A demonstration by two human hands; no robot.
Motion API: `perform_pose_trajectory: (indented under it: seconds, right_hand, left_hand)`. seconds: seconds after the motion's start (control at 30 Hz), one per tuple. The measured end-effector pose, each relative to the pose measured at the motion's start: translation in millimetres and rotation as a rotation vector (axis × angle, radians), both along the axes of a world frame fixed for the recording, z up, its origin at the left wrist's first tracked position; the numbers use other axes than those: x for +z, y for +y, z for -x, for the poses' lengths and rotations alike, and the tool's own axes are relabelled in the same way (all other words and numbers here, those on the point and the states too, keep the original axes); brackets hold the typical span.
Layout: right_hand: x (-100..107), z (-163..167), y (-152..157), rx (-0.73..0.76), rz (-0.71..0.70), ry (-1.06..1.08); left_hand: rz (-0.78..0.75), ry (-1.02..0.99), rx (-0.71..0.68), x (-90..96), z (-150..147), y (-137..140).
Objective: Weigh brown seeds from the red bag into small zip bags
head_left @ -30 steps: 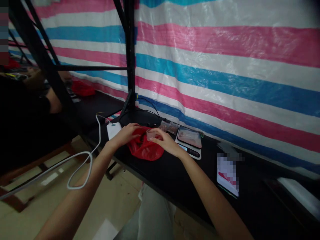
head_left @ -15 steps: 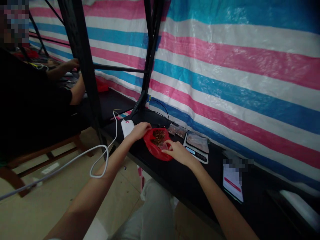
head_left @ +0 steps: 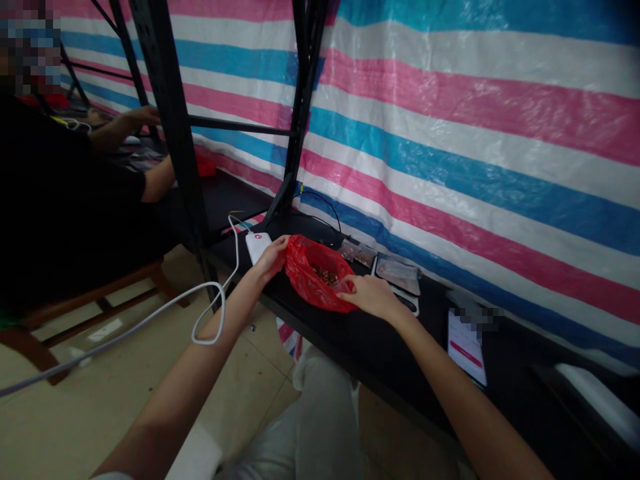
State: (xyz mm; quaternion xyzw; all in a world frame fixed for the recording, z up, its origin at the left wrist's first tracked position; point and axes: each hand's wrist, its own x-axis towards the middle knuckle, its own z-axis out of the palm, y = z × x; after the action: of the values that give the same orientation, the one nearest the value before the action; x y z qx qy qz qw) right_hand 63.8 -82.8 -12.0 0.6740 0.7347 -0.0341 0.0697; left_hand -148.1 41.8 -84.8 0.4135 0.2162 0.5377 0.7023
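Observation:
A red plastic bag lies open on the black tabletop, with small brown-gold pieces inside. My left hand pinches its left rim and holds it pulled up. At the right side of the opening, my right hand is closed with thumb and fingers together on a small clear plastic bag, partly hidden by the fingers. Behind the red bag sit small filled clear packets. Right of them is a white digital scale with a clear packet on top; my right hand covers part of it.
A white power bank with a looping white cable sits left of my left hand. A lit phone lies at the right. A black metal post stands at the left, with a seated person beyond it.
My left hand has lifted and stretched the red bag's left rim up and outward, so the bag leans toward my right hand. My right hand stays at the opening and now covers more of the scale.

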Motion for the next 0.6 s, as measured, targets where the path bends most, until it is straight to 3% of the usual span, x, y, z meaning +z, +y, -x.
perform_pose_trajectory:
  seconds: [0.13,0.2,0.3,0.4,0.47,0.6]
  right_hand:
    - [4,11,6,-0.011,0.06,-0.052]
    - [4,16,7,-0.024,0.001,-0.115]
    - [1,25,7,-0.017,-0.084,-0.209]
    - [-4,35,9,-0.006,-0.126,-0.246]
    - [-7,41,11,-0.006,-0.153,-0.25]
    - [-8,46,14,0.019,-0.187,-0.263]
  left_hand:
    - [-0.021,0.082,0.043,1.8,5,0]
    - [-0.088,0.3,0.124,4.0,6,-5]
    - [-0.382,0.851,0.204,8.1,6,-18]
    - [-0.741,1.301,0.18,7.6,4,-33]
    - [-0.844,1.44,0.132,3.1,1,-43]
    - [-0.841,1.539,0.171,-9.9,-11,-61]
